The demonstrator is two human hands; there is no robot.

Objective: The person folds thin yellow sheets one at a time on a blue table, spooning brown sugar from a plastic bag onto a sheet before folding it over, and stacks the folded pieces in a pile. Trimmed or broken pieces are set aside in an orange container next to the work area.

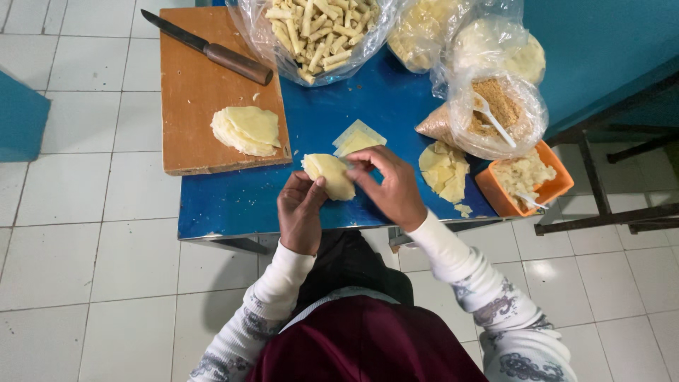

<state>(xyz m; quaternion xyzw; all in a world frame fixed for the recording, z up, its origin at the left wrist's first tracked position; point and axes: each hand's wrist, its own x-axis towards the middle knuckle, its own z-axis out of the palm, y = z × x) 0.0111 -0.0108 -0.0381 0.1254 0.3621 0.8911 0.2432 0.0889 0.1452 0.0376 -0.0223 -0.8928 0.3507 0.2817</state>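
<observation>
Holding: a pale wrapper sheet [329,175] is gripped above the blue bench [233,205], near its front edge.
Left hand [300,210]: fingers clamped on the sheet's lower left.
Right hand [391,185]: fingers pinched on its right edge.
Board: wooden cutting board [191,92] carries stacked wrappers [247,129] and a knife [209,48].
Right side: orange tub [548,189] of filling.
</observation>
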